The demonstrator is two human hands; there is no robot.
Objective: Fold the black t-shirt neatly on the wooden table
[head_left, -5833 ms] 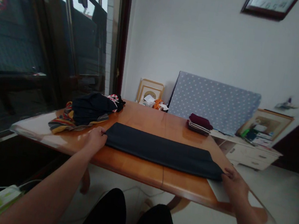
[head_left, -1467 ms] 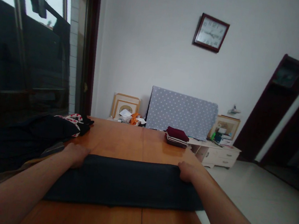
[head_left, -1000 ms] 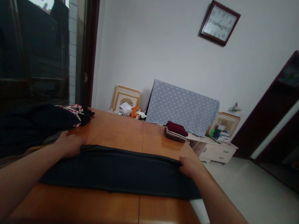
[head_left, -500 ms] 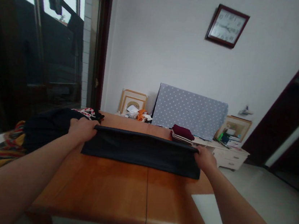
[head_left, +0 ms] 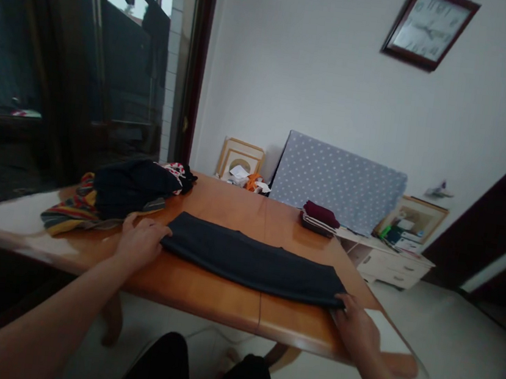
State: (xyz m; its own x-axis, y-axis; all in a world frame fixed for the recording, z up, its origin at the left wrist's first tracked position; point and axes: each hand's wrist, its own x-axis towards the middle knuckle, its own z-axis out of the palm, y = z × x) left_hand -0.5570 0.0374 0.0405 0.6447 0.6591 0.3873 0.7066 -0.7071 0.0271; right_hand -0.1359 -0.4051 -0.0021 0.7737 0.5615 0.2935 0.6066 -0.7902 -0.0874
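A long, dark navy folded garment [head_left: 248, 260] lies across the wooden table [head_left: 217, 293], its near edge slightly bowed. Its exact kind cannot be made out. At its near left corner, my left hand [head_left: 141, 240] grips the fabric between thumb and fingers. My right hand [head_left: 356, 325] pinches the near right corner, close to a white sheet [head_left: 387, 332] on the table.
Crumpled clothes, dark and striped, form a pile [head_left: 128, 189] on the left. Toward the back right sits a folded stack [head_left: 320, 217], maroon on top. Beyond are a polka-dot cloth [head_left: 337, 178], picture frames [head_left: 241, 157] and a white drawer cabinet [head_left: 393, 268].
The garment's raised edge has come down toward me, and it now lies flat on the table. Both hands moved lower and nearer with it. My view has tilted downward.
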